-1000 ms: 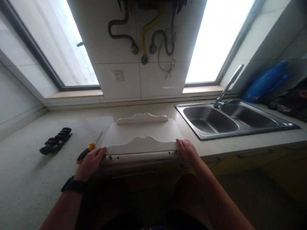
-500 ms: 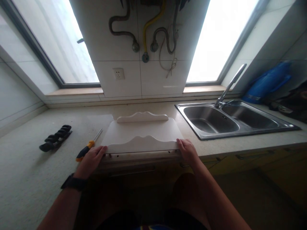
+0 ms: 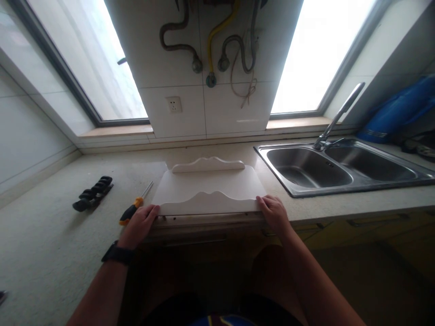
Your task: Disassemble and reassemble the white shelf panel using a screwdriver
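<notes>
A white board [image 3: 210, 180] lies flat at the counter's front edge, with a wavy-topped white panel [image 3: 207, 204] standing along its near side. A second, shorter wavy strip [image 3: 208, 166] stands along the far side. My left hand [image 3: 141, 222] grips the near panel's left end, thumb on top. At the right end, my right hand [image 3: 273, 212] is closed round the same panel, thumb near its top edge. The undersides of both grips are hidden. Just left of my left hand rests a screwdriver [image 3: 134, 207] with a black and orange handle.
A black ribbed object [image 3: 93, 194] lies on the counter [image 3: 50, 235] at left. To the right is a double steel sink [image 3: 292, 191] with a faucet [image 3: 335, 120]. Something blue [image 3: 397, 111] stands behind it. Pipes [image 3: 210, 54] and a socket [image 3: 174, 104] are on the wall.
The view has shifted slightly, moving the whole scene to the right in the picture. Both hands keep their hold on the near panel, and the board stays where it was on the counter.
</notes>
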